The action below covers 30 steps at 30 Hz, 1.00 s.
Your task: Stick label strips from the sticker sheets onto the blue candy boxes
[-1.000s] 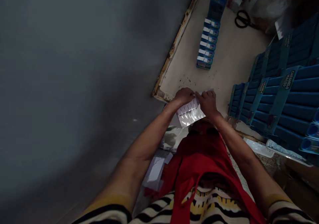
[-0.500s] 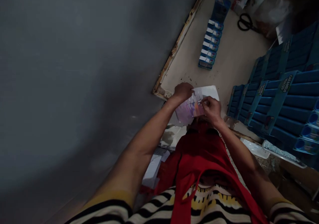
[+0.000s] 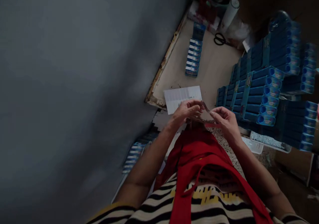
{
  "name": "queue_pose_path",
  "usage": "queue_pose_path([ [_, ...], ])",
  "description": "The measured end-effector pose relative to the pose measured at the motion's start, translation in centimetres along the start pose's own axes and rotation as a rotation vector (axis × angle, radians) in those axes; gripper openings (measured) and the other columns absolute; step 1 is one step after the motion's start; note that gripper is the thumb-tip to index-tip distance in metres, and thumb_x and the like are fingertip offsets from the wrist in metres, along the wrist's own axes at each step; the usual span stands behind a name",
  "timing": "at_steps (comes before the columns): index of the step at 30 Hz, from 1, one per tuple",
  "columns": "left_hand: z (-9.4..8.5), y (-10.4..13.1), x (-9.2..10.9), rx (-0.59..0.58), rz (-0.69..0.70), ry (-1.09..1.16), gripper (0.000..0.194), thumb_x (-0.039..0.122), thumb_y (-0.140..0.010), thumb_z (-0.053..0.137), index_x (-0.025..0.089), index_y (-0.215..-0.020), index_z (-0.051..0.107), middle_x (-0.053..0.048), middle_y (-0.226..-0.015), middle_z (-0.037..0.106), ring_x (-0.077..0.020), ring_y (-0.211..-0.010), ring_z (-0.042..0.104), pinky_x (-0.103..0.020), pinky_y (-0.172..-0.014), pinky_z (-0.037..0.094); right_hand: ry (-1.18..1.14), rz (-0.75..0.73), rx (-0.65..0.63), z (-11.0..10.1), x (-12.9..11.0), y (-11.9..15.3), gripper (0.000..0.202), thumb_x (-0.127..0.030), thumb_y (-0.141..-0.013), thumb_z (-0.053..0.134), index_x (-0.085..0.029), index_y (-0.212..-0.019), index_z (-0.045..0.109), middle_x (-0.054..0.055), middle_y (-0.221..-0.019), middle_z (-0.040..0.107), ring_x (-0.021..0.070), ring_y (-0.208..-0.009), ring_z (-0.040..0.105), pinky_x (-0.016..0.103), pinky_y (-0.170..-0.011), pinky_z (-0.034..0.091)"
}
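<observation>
Between my two hands, just above my red apron, a thin narrow strip (image 3: 205, 107) is stretched. My left hand (image 3: 187, 111) pinches its upper end, with fingers curled. My right hand (image 3: 224, 118) holds the lower end between thumb and fingertips. Under and beyond my left hand lies a white sheet (image 3: 183, 97) with pale printed bands, at the near edge of the table. Farther back on the table stands a row of small blue boxes (image 3: 193, 59) with white tops.
Stacked blue boxes (image 3: 259, 94) fill the right side. Black scissors (image 3: 219, 39) and a white roll (image 3: 230, 13) are at the back. A grey wall (image 3: 74, 67) borders the left. Clear trays (image 3: 270, 141) sit at the lower right.
My hands have come off the white sheet toward my body and now hold a thin strip between them. The view has shifted, showing more of the blue stacks on the right.
</observation>
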<state>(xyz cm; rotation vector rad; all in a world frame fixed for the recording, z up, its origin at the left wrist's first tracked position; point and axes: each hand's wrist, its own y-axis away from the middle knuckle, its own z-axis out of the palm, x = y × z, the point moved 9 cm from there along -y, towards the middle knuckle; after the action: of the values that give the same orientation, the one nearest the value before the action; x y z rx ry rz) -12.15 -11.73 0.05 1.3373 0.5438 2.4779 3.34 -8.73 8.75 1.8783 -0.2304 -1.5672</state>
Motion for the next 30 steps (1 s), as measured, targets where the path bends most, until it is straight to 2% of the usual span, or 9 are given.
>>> queue_pose_path([
  [2,1.0,1.0,1.3,0.081,0.078,-0.003,0.055,0.064,-0.062,0.097,0.017,-0.083,0.076,-0.007,-0.08,0.077,-0.0162,-0.066,0.068,-0.027,-0.063,0.056,0.022,-0.005,0.03,-0.6,-1.2,1.7,0.045,-0.059,-0.072,0.089,-0.02,-0.083,0.071,-0.004,-0.066,0.06,0.0098,-0.056,0.047,0.024,-0.052,0.048],
  [4,2.4,1.9,3.0,0.136,0.174,-0.019,0.043,0.054,-0.067,0.096,0.018,-0.072,0.073,-0.002,-0.066,0.071,-0.013,-0.057,0.062,-0.025,-0.056,0.051,0.07,-0.036,0.087,-1.7,-2.5,3.5,0.042,-0.057,-0.074,0.088,-0.019,-0.079,0.071,-0.003,-0.064,0.061,0.0101,-0.055,0.048,0.023,-0.05,0.045],
  [6,4.4,2.6,4.8,0.152,0.255,-0.026,0.035,0.046,-0.069,0.095,0.02,-0.07,0.072,0.0,-0.06,0.067,-0.0123,-0.053,0.059,-0.025,-0.054,0.049,0.133,-0.106,0.168,-3.3,-4.3,5.0,0.038,-0.054,-0.077,0.086,-0.018,-0.078,0.074,-0.001,-0.064,0.064,0.0106,-0.056,0.05,0.023,-0.051,0.043],
  [9,8.2,2.6,7.3,0.183,0.374,-0.018,0.028,0.04,-0.073,0.092,0.021,-0.07,0.072,0.002,-0.057,0.064,-0.0115,-0.052,0.057,-0.025,-0.054,0.048,0.26,-0.265,0.333,-6.9,-7.9,6.5,0.032,-0.049,-0.08,0.083,-0.019,-0.076,0.076,-0.002,-0.062,0.062,0.0102,-0.055,0.048,0.024,-0.05,0.041],
  [13,13.7,-0.3,10.1,0.237,0.541,-0.005,0.026,0.037,-0.079,0.088,0.021,-0.068,0.071,0.003,-0.06,0.063,-0.0097,-0.055,0.053,-0.024,-0.055,0.045,0.38,-0.427,0.514,-12.5,-13.4,5.5,0.025,-0.044,-0.079,0.083,-0.02,-0.077,0.078,-0.001,-0.065,0.065,0.0117,-0.056,0.052,0.025,-0.051,0.044],
  [17,17.8,-6.0,11.4,0.235,0.622,0.004,0.028,0.034,-0.085,0.085,0.021,-0.067,0.067,0.004,-0.061,0.059,-0.0088,-0.056,0.05,-0.024,-0.056,0.042,0.52,-0.495,0.561,-17.6,-18.2,0.9,0.017,-0.033,-0.075,0.083,-0.018,-0.072,0.077,0.001,-0.066,0.069,0.0126,-0.06,0.055,0.026,-0.055,0.043],
  [20,19.2,-9.9,11.7,0.258,0.614,-0.005,0.03,0.03,-0.087,0.083,0.021,-0.067,0.064,0.005,-0.061,0.057,-0.0089,-0.056,0.049,-0.024,-0.056,0.041,0.589,-0.432,0.502,-20.4,-19.6,-3.1,0.018,-0.032,-0.073,0.085,-0.016,-0.069,0.077,0.0,-0.059,0.062,0.0121,-0.056,0.051,0.027,-0.053,0.039],
  [23,19.6,-12.3,11.6,0.284,0.595,-0.02,0.03,0.026,-0.088,0.081,0.021,-0.066,0.062,0.005,-0.061,0.056,-0.0089,-0.057,0.049,-0.023,-0.057,0.041,0.629,-0.389,0.451,-21.8,-20.0,-5.7,0.021,-0.035,-0.07,0.083,-0.015,-0.068,0.076,-0.001,-0.054,0.055,0.0114,-0.053,0.046,0.027,-0.051,0.035],
  [30,19.1,-13.4,10.8,0.292,0.569,-0.06,0.029,0.028,-0.087,0.081,0.02,-0.065,0.064,0.005,-0.061,0.056,-0.0094,-0.058,0.048,-0.024,-0.058,0.04,0.669,-0.386,0.433,-22.2,-19.3,-7.3,0.028,-0.044,-0.066,0.079,-0.016,-0.07,0.079,0.0,-0.057,0.063,0.0119,-0.055,0.05,0.027,-0.053,0.034],
])
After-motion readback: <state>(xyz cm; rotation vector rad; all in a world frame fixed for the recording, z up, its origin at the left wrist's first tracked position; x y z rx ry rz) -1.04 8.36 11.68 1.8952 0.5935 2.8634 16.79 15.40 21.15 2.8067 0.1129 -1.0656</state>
